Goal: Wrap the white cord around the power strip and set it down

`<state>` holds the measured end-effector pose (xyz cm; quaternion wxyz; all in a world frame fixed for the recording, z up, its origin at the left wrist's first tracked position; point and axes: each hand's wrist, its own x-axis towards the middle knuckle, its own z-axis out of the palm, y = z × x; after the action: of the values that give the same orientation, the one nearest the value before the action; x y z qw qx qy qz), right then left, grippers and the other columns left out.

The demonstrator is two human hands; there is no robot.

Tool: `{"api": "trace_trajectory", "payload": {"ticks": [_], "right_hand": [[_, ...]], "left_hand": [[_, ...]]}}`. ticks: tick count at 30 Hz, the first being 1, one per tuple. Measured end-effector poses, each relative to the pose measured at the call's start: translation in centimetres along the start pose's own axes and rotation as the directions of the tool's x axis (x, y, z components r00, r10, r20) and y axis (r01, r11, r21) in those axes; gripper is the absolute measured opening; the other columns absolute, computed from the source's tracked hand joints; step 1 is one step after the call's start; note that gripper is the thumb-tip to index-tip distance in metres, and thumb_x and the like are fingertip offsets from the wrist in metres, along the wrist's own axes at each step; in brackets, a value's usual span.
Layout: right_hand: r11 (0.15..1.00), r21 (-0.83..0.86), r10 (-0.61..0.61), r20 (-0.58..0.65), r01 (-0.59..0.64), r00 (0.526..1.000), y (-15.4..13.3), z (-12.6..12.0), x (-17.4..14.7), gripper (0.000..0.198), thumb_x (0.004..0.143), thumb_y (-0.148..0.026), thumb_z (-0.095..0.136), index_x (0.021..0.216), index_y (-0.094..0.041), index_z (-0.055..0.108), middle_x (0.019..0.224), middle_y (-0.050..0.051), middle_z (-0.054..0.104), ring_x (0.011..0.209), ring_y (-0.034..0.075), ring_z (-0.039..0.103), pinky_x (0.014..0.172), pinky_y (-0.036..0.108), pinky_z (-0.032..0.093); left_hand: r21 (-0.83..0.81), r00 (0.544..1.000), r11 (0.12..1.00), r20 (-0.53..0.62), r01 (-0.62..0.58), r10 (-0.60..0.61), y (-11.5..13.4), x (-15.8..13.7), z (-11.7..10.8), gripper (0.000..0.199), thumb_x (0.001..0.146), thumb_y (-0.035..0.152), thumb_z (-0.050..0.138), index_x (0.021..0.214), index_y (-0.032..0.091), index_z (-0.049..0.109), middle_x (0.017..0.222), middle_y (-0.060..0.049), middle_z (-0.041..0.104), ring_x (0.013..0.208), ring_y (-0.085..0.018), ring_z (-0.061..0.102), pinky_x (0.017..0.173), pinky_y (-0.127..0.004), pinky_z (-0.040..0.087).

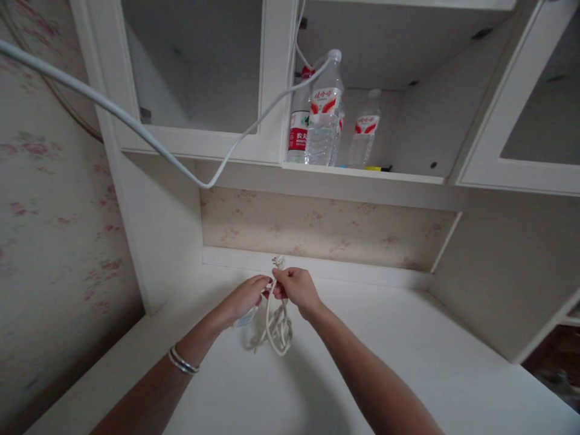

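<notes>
A white power cord [282, 332] hangs in loose coils below my two hands, over the white tabletop. Its pronged plug [278, 261] sticks up just above my right hand [294, 289], which is closed around the cord near the plug. Close on the left, the fingers of my left hand [254, 295] pinch the cord too. A white object with a bluish label [245, 318] shows under the left hand, mostly hidden by it. My left wrist wears a silver bangle [183, 361].
Above the white tabletop [389, 374], a cabinet shelf [362, 173] holds several plastic bottles [324, 121]. A thick white cable [149, 140] sags across the upper left, in front of the cabinet. Side panels [507, 266] and floral wallpaper [45, 211] bound the space.
</notes>
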<state>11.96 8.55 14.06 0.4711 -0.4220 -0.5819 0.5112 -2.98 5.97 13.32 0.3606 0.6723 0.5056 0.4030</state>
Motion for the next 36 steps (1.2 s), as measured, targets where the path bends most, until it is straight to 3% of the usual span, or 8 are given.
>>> {"api": "trace_trajectory", "payload": {"ticks": [5, 9, 12, 16, 21, 28, 32, 36], "right_hand": [[1.0, -0.014, 0.003, -0.012, -0.003, 1.0, 1.6, 0.7, 1.4, 0.039, 0.072, -0.052, 0.067, 0.057, -0.017, 0.057, 0.048, 0.0, 0.06, 0.041, 0.01, 0.053, 0.042, 0.02, 0.041], [0.999, -0.03, -0.035, 0.018, 0.036, 0.999, 2.1, 0.3, 0.1, 0.037, 0.079, -0.052, 0.058, 0.067, -0.017, 0.06, 0.059, 0.001, 0.063, 0.044, 0.011, 0.055, 0.045, 0.023, 0.044], [0.974, -0.155, -0.167, 0.007, 0.166, 0.986, 2.6, -0.1, -1.9, 0.026, 0.082, -0.043, 0.057, 0.078, -0.019, 0.065, 0.071, 0.002, 0.066, 0.059, 0.015, 0.061, 0.056, 0.026, 0.047], [0.837, -0.391, -0.359, 0.137, 0.384, 0.923, 3.6, 0.0, -4.7, 0.021, 0.086, -0.025, 0.051, 0.085, -0.025, 0.072, 0.09, 0.004, 0.071, 0.083, 0.019, 0.063, 0.077, 0.031, 0.045], [0.712, -0.596, -0.395, 0.096, 0.37, 0.914, 4.4, 1.3, -6.5, 0.041, 0.08, -0.016, 0.055, 0.12, -0.02, 0.062, 0.118, 0.011, 0.064, 0.11, 0.027, 0.056, 0.097, 0.038, 0.038], [0.57, -0.754, -0.453, 0.044, 0.328, 0.89, 5.9, 2.0, -7.4, 0.047, 0.08, -0.012, 0.049, 0.127, -0.007, 0.052, 0.128, 0.017, 0.056, 0.123, 0.027, 0.047, 0.107, 0.042, 0.034], [0.578, -0.733, -0.484, 0.045, 0.358, 0.874, 6.5, 1.4, -6.8, 0.044, 0.081, -0.009, 0.049, 0.124, -0.011, 0.053, 0.128, 0.015, 0.057, 0.122, 0.024, 0.047, 0.106, 0.039, 0.035], [0.611, -0.69, -0.497, 0.046, 0.388, 0.866, 6.7, 0.7, -6.0, 0.036, 0.08, -0.007, 0.052, 0.114, -0.017, 0.059, 0.113, 0.009, 0.063, 0.11, 0.021, 0.053, 0.098, 0.035, 0.039]], "left_hand": [[0.026, 0.992, 0.992, -0.012, -0.122, 0.122, 0.0, -1.6, 0.5, 0.04, 0.078, 0.04, 0.059, 0.109, 0.015, 0.061, 0.09, -0.007, 0.069, 0.079, -0.019, 0.062, 0.07, -0.027, 0.046], [0.171, 0.984, 0.978, -0.11, -0.118, 0.138, -1.0, -1.8, 0.4, 0.046, 0.083, 0.031, 0.051, 0.127, 0.017, 0.049, 0.077, -0.002, 0.067, 0.069, -0.017, 0.062, 0.068, -0.027, 0.045], [0.244, 0.969, 0.962, -0.178, -0.122, 0.168, -1.5, -1.6, 0.6, 0.038, 0.088, 0.031, 0.044, 0.123, 0.019, 0.054, 0.089, -0.005, 0.07, 0.078, -0.018, 0.064, 0.074, -0.028, 0.046], [0.332, 0.957, 0.934, -0.202, -0.133, 0.208, -1.6, -1.3, 1.4, 0.034, 0.092, 0.031, 0.039, 0.114, 0.021, 0.062, 0.114, -0.008, 0.068, 0.105, -0.021, 0.062, 0.092, -0.03, 0.042], [0.497, 0.96, 0.866, -0.207, -0.061, 0.187, -0.8, -1.4, 2.6, 0.035, 0.094, 0.026, 0.033, 0.114, 0.019, 0.061, 0.113, -0.009, 0.068, 0.105, -0.021, 0.062, 0.094, -0.031, 0.042], [0.709, 0.98, 0.691, -0.004, -0.139, 0.201, 0.9, -1.9, 3.0, 0.033, 0.096, 0.037, 0.037, 0.094, 0.019, 0.065, 0.094, -0.007, 0.068, 0.089, -0.019, 0.063, 0.082, -0.029, 0.045], [0.774, 0.97, 0.598, 0.082, -0.206, 0.228, 0.9, -1.6, 3.2, 0.033, 0.097, 0.026, 0.034, 0.088, 0.017, 0.064, 0.09, -0.008, 0.068, 0.09, -0.019, 0.062, 0.082, -0.029, 0.044], [0.758, 0.973, 0.64, -0.03, -0.128, 0.231, -0.1, -1.6, 3.6, 0.031, 0.097, 0.027, 0.033, 0.089, 0.016, 0.06, 0.088, -0.008, 0.066, 0.085, -0.019, 0.063, 0.076, -0.029, 0.045]]}}
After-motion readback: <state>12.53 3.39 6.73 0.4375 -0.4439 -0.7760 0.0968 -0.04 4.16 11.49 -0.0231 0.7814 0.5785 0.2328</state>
